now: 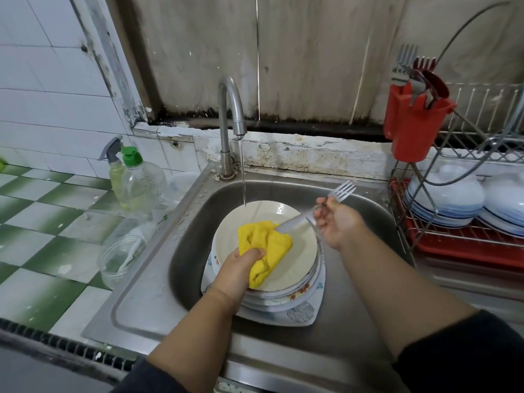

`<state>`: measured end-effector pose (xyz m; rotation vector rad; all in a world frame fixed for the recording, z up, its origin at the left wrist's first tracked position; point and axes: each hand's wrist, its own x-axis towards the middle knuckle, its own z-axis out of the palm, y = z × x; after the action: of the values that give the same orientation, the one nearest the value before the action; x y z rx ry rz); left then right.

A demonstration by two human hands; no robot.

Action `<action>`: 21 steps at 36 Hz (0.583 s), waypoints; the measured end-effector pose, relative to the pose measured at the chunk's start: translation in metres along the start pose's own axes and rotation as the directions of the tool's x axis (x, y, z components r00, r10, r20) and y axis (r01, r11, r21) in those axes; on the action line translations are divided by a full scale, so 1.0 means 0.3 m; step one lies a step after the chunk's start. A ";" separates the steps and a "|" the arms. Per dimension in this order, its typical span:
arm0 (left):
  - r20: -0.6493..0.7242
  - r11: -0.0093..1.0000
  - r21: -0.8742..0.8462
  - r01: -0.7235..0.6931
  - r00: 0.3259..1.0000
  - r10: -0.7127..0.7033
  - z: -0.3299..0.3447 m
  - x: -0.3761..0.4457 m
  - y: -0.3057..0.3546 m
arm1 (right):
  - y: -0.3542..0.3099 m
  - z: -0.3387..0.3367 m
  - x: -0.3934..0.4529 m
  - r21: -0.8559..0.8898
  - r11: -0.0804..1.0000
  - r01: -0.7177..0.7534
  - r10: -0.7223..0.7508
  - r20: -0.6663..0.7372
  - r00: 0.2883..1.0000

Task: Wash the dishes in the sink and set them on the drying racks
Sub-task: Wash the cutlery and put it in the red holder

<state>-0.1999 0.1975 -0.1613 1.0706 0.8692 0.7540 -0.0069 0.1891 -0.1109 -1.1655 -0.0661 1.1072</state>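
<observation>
Stainless steel sink basin (354,211) is filling most of the view, with water running in a thin stream from the curved metal tap (230,109) so dishes can be rinsed where they lie. To the right, a wire drying rack with a red tray (465,245) is holding stacks of white bowls with blue rims (445,199), and a red plastic cutlery holder (414,129) hanging on it is already carrying forks, likely the destination for clean cutlery. Inside the basin, a stack of cream and patterned plates (295,251) is waiting under the stream. The left hand (241,265) is gripping a crumpled yellow cloth (263,245) over the top plate, its fingers curled round the fabric. The cloth is wrapping the handle end of a silver metal fork (337,194), seemingly to scrub it. The right hand (340,222) is pinching the fork near its neck, with the tines pointing up and away beyond the fingertips.
</observation>
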 end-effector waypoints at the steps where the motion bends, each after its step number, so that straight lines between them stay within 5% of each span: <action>1: -0.020 1.000 -0.015 0.000 1.000 0.000 -0.006 0.002 0.002 | -0.011 -0.001 -0.003 0.031 1.000 0.001 -0.001 -0.012 1.000; 10: -0.166 0.998 -0.014 0.056 0.984 -0.057 0.009 0.007 0.020 | 0.006 0.014 -0.017 0.232 0.972 0.023 -0.020 -0.015 1.000; 21: -0.098 0.998 0.063 0.002 0.995 0.004 0.107 0.027 0.127 | -0.067 0.027 -0.079 0.072 0.978 0.197 -0.199 0.022 0.980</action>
<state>-0.1719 0.2027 -0.1198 1.0970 0.9812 0.7897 -0.0101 0.1784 -0.0808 -1.0568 -0.1618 0.9430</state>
